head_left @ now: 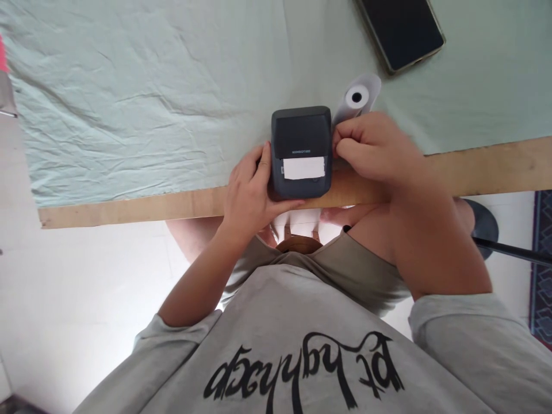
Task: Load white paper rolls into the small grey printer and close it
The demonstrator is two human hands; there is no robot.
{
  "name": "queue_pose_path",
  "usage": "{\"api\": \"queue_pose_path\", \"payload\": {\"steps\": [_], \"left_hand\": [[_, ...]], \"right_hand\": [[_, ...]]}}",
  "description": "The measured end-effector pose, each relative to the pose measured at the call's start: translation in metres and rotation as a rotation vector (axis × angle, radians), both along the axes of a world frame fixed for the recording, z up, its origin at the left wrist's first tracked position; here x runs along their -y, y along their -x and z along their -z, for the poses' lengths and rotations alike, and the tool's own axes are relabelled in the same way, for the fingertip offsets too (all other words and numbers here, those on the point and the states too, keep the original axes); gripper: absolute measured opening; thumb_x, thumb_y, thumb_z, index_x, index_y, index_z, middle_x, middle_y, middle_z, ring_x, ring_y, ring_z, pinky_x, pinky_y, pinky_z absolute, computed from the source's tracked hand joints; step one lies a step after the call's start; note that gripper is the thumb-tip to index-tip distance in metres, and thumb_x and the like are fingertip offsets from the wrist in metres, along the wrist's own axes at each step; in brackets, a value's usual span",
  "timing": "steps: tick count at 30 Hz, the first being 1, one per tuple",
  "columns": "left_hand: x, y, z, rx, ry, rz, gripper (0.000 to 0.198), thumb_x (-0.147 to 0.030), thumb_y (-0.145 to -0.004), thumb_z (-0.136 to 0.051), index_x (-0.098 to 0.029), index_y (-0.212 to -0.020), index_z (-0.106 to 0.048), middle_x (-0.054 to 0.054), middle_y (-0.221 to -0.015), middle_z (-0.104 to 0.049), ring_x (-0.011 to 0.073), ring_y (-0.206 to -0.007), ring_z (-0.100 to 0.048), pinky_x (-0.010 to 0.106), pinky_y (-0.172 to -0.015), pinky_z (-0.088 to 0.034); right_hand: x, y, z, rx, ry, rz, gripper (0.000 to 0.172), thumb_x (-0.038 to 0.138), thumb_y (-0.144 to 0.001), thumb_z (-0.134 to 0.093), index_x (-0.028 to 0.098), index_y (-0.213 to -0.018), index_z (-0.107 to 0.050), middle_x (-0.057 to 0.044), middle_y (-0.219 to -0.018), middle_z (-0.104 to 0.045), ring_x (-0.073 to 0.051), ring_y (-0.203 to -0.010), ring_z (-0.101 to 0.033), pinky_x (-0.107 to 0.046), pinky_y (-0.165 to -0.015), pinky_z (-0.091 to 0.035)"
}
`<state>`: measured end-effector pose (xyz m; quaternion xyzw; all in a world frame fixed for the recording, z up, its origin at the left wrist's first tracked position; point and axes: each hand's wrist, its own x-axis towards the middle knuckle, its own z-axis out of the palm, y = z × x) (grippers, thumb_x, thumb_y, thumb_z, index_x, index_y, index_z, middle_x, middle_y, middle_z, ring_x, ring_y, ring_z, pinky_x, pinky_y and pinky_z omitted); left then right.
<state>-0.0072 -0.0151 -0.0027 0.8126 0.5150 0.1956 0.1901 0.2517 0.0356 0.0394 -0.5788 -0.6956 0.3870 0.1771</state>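
A small black receipt printer point(302, 131) rests near the table's front edge, with a white strip of paper point(304, 168) coming out of its top. My left hand point(250, 187) grips the printer's left side, its thumb stretched along the front edge. At the printer's right side, my right hand point(371, 146) is closed, thumb and curled fingers pressed together against or just beside the casing. What those fingertips pinch, if anything, is hidden. Just behind my right hand stands a white paper roll point(350, 103) with a dark-centred core and a loose outer end.
A dark smartphone point(403, 31) in a clear case lies at the back right. Pale green cloth point(150, 115) covers the table, and a bare wooden strip point(129, 207) forms its front edge. A pink and grey thing point(5, 86) shows at the far left.
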Motion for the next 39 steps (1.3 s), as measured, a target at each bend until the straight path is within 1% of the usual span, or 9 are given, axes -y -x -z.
{"api": "queue_pose_path", "payload": {"steps": [4,8,13,17,21,26,32,36,39], "left_hand": [[0.000,-0.001,0.000,0.002,0.011,-0.007,0.115,-0.091,-0.076,-0.074,-0.023,-0.164,-0.043,0.022,-0.157,-0.058,0.0450,-0.146,-0.056,0.058,-0.122,-0.047],[0.002,-0.004,0.004,-0.009,0.015,-0.033,0.121,-0.092,-0.075,-0.074,-0.022,-0.166,-0.037,0.023,-0.161,-0.055,0.0487,-0.150,-0.051,0.062,-0.125,-0.041],[0.004,-0.005,0.008,0.002,0.001,-0.049,0.126,-0.096,-0.074,-0.069,-0.022,-0.169,-0.033,0.024,-0.162,-0.055,0.0498,-0.151,-0.051,0.064,-0.125,-0.040],[0.003,-0.005,0.008,-0.010,0.012,-0.051,0.125,-0.096,-0.073,-0.070,-0.020,-0.167,-0.036,0.025,-0.162,-0.055,0.0500,-0.151,-0.051,0.063,-0.126,-0.039],[0.001,-0.004,0.006,-0.008,0.019,-0.042,0.126,-0.096,-0.071,-0.072,-0.020,-0.165,-0.039,0.024,-0.160,-0.057,0.0487,-0.148,-0.055,0.062,-0.124,-0.043],[-0.002,-0.002,0.001,0.004,0.010,-0.001,0.115,-0.094,-0.076,-0.071,-0.023,-0.162,-0.045,0.019,-0.161,-0.059,0.0431,-0.146,-0.059,0.060,-0.122,-0.048],[-0.003,-0.003,-0.007,0.059,0.026,0.010,0.105,-0.088,-0.078,-0.076,-0.024,-0.158,-0.052,0.017,-0.156,-0.063,0.0402,-0.146,-0.060,0.056,-0.122,-0.050],[-0.004,-0.004,-0.006,0.058,0.026,0.012,0.110,-0.091,-0.078,-0.072,-0.018,-0.157,-0.053,0.020,-0.156,-0.062,0.0410,-0.146,-0.059,0.054,-0.121,-0.050],[-0.002,-0.004,-0.003,0.026,0.003,-0.003,0.118,-0.099,-0.077,-0.063,-0.013,-0.158,-0.052,0.024,-0.157,-0.061,0.0435,-0.145,-0.059,0.055,-0.120,-0.049]], "right_hand": [[0.003,0.002,0.000,0.042,-0.075,-0.013,0.031,0.019,-0.078,-0.059,0.023,-0.055,-0.039,0.000,-0.054,-0.041,-0.016,-0.057,-0.040,-0.036,-0.057,-0.024],[0.003,0.002,0.002,0.074,-0.061,-0.006,0.031,0.017,-0.079,-0.061,0.024,-0.056,-0.040,0.000,-0.055,-0.042,-0.016,-0.058,-0.040,-0.037,-0.059,-0.025],[0.003,0.000,0.004,0.038,-0.095,-0.023,0.030,0.016,-0.080,-0.060,0.024,-0.058,-0.042,0.001,-0.054,-0.043,-0.016,-0.057,-0.040,-0.037,-0.058,-0.026],[0.004,0.003,-0.001,0.090,-0.048,0.002,0.030,0.011,-0.079,-0.058,0.024,-0.057,-0.043,0.001,-0.056,-0.046,-0.016,-0.058,-0.042,-0.038,-0.061,-0.027],[0.004,0.007,-0.006,0.136,0.003,0.023,0.030,0.010,-0.079,-0.058,0.024,-0.056,-0.043,0.000,-0.058,-0.049,-0.017,-0.060,-0.043,-0.039,-0.062,-0.028],[0.003,0.007,-0.005,0.138,-0.019,0.003,0.027,0.014,-0.079,-0.058,0.024,-0.058,-0.045,0.000,-0.058,-0.049,-0.017,-0.060,-0.041,-0.038,-0.062,-0.025],[0.003,0.013,-0.014,0.258,0.064,0.021,0.027,0.013,-0.082,-0.057,0.023,-0.061,-0.043,-0.002,-0.064,-0.052,-0.018,-0.065,-0.044,-0.038,-0.065,-0.027],[0.005,0.014,-0.017,0.301,0.065,-0.026,0.027,0.014,-0.085,-0.055,0.023,-0.064,-0.041,-0.003,-0.069,-0.053,-0.020,-0.068,-0.046,-0.038,-0.067,-0.027],[0.007,0.014,-0.018,0.294,0.057,0.005,0.030,0.013,-0.088,-0.054,0.023,-0.063,-0.040,-0.002,-0.067,-0.052,-0.019,-0.068,-0.046,-0.037,-0.067,-0.028]]}}
